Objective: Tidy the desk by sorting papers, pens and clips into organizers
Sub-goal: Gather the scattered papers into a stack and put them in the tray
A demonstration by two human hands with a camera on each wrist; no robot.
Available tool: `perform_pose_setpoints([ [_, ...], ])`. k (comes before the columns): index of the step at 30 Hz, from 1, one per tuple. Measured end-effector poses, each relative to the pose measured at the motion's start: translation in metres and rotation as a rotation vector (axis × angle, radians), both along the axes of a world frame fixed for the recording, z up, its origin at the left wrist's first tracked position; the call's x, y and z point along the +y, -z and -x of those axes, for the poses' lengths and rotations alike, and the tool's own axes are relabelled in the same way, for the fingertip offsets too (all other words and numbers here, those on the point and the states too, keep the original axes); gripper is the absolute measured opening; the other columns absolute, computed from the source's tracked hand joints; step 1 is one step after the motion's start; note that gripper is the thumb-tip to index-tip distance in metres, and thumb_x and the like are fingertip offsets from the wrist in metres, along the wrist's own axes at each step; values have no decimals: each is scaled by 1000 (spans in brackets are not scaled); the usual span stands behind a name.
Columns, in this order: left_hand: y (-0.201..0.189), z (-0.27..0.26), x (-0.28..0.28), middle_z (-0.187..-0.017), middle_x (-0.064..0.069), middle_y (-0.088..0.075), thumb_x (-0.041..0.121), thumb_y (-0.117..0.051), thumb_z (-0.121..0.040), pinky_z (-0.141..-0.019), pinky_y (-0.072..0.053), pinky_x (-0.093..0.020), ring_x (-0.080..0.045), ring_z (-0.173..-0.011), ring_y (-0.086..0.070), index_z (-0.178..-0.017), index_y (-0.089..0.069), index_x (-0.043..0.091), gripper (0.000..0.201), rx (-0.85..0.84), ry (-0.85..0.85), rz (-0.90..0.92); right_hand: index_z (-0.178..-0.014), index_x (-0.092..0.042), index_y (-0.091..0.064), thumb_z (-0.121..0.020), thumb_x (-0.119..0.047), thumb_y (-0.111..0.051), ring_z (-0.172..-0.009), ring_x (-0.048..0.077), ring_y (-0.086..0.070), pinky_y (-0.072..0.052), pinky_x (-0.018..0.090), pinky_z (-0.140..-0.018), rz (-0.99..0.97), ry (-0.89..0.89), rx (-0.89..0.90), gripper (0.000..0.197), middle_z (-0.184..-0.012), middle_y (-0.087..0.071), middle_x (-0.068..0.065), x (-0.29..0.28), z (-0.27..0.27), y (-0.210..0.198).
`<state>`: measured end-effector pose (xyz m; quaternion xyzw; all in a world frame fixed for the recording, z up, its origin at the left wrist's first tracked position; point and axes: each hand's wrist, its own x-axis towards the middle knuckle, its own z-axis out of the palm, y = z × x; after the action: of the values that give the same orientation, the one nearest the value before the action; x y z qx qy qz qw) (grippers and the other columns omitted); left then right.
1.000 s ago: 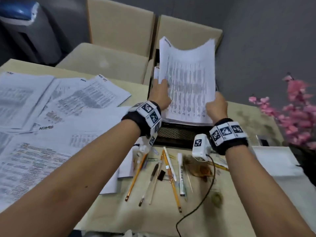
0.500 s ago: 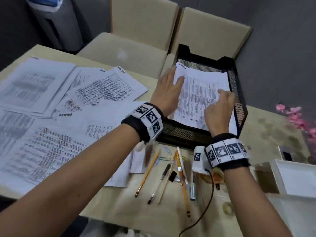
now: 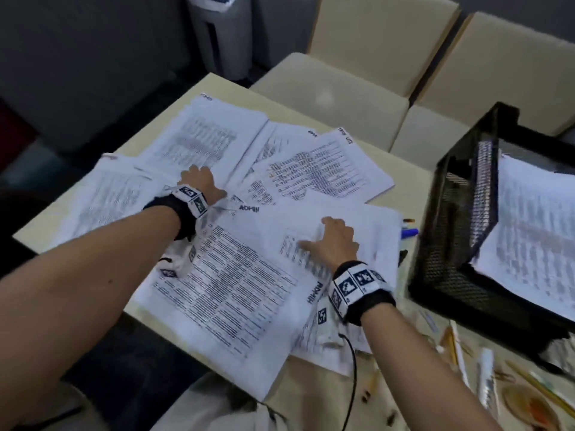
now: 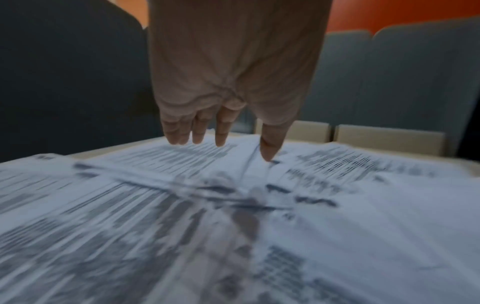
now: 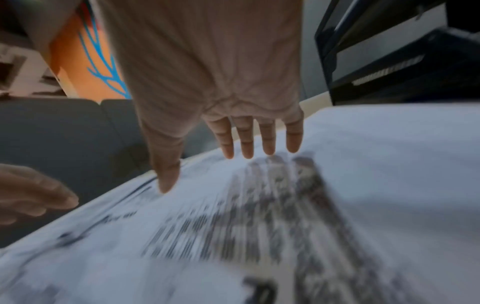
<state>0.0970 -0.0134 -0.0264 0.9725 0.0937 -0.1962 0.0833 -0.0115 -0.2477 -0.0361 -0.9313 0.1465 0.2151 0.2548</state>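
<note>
Several printed sheets point(image 3: 224, 293) lie spread over the left half of the desk. My left hand point(image 3: 199, 178) point(image 4: 221, 133) hovers over the far sheets with fingers straight and spread, holding nothing. My right hand point(image 3: 334, 241) point(image 5: 233, 152) is stretched out flat above a sheet point(image 5: 285, 205) nearer the middle, fingers straight, empty. A black mesh paper tray point(image 3: 451, 244) stands at the right with a stack of papers point(image 3: 535, 244) lying in it. Both wrist views are motion-blurred.
Pens and pencils point(image 3: 457, 346) and small items lie at the desk's front right beside the tray. Two beige chairs point(image 3: 357, 88) stand beyond the desk's far edge. A grey bin point(image 3: 224, 35) stands behind. A black cable point(image 3: 351, 368) hangs from my right wrist.
Both hands have left the stack in the tray and swung left over the loose sheets. The view has turned left, so the tray now sits at the right.
</note>
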Motion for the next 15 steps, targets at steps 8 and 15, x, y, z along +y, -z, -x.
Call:
perform_pose_setpoints([
  [8,32,-6,16,-134,-21,-39,47,-52,-87,-101,-37,-43,-35,-125,-37,-129,-42,0,64,24,-26,-109,-123,-11,-41,-87,-24,-61,-100,27,-60,-41,45,-100,15,-397,87,44,-108,-62,8,88,13,27],
  [15,-4,-17,31,-95,-14,-62,30,-53,-91,-70,-49,-36,-32,-85,-62,-97,-63,-6,37,-128,53,110,-108,-16,-58,-87,-10,-48,-114,28,-50,-29,47,-102,484,-500,-169,24,-111,-57,6,58,-20,-11],
])
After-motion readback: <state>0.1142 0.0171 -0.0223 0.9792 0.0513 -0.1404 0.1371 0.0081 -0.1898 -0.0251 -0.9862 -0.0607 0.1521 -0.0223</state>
